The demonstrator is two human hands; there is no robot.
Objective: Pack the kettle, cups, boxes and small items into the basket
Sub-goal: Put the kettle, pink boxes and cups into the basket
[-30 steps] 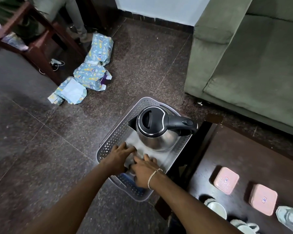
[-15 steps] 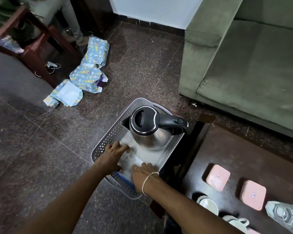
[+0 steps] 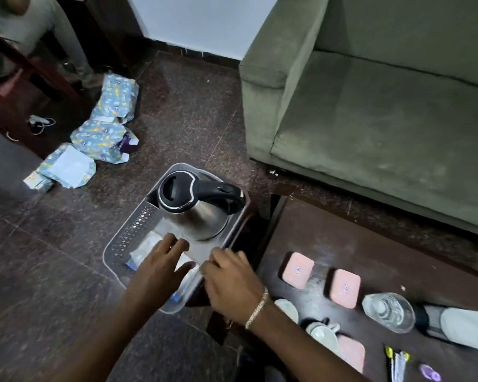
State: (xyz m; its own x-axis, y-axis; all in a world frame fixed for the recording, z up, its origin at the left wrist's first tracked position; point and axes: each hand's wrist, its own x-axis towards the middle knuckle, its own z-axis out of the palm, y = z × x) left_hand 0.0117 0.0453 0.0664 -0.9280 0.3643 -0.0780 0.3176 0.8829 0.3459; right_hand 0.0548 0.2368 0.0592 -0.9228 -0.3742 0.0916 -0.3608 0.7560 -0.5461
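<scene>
1. Risk, tipping: the kettle (image 3: 192, 208) stands upright at the far end of the basket (image 3: 127, 235), tall and top-heavy against the low perforated wall. If either hand knocks it while arranging items beside it, it is judged liable to topple, handle side first, toward the dark surface (image 3: 329, 232).
2. Risk, basket shift: the basket sits on the floor, its right edge close against the surface. A push on the near rim could slide or tilt it, since the weight lies at the far end.
3. Risk, crowding: three pink boxes (image 3: 298, 270), two white cups (image 3: 324, 334) and a clear bottle (image 3: 388, 312) remain on the surface. The free space in the basket is the near half only, already partly taken by pale flat packets (image 3: 149, 245). Careless stacking is judged likely to crush these or chip the cups against the steel body.
4. Grip, left hand (image 3: 160, 267): fingers spread and flat, hovering over or resting on the packets; holding nothing visible.
5. Grip, right hand (image 3: 231, 279): fingers curled at the near right rim of the basket; whether they pinch the rim or a packet cannot be told.
6. Condition of the kettle: brushed steel body, black lid closed, black handle pointing right, spout pointing left. No dents visible.
</scene>
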